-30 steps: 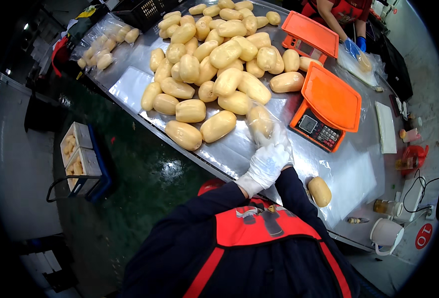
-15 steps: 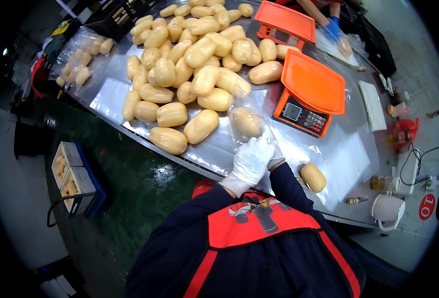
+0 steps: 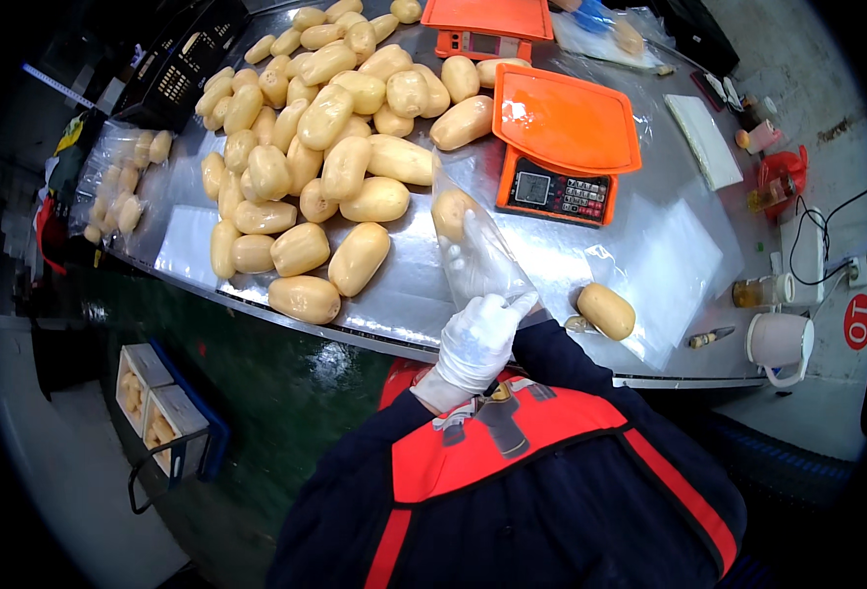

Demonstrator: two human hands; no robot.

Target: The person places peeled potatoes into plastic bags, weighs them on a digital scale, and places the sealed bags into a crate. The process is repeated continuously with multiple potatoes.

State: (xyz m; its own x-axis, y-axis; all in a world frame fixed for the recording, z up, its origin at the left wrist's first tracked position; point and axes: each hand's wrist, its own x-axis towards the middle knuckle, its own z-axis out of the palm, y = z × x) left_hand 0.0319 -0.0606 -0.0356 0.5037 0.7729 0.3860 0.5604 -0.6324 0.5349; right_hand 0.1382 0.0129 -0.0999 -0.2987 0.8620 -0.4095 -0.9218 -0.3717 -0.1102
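Observation:
My left hand (image 3: 476, 341), in a white glove, is closed on the gathered mouth of a clear plastic bag (image 3: 492, 245) near the table's front edge. Through the film I see my right hand (image 3: 474, 267), also gloved, inside the bag, its fingers against a pale yellow lotus root piece (image 3: 449, 214) at the far end. The film partly blurs those fingers. To the left lies a heap of similar lotus root pieces (image 3: 325, 116). One more lotus root piece (image 3: 607, 312) rests right of my hands, beside a small dark-and-tan scrap.
Two orange scales (image 3: 566, 118) (image 3: 487, 18) stand beyond my hands. Flat clear bags (image 3: 674, 260) lie to the right, near a small knife (image 3: 711, 338) and a pale mug (image 3: 779, 344). A filled bag (image 3: 124, 182) and black crate (image 3: 183, 64) are left. A co-worker's blue glove (image 3: 593, 14) shows at the back.
My right hand has gone deeper into the bag, and the bag is stretched out longer. My left hand has drawn back toward me, onto the bag's mouth. The whole view has shifted.

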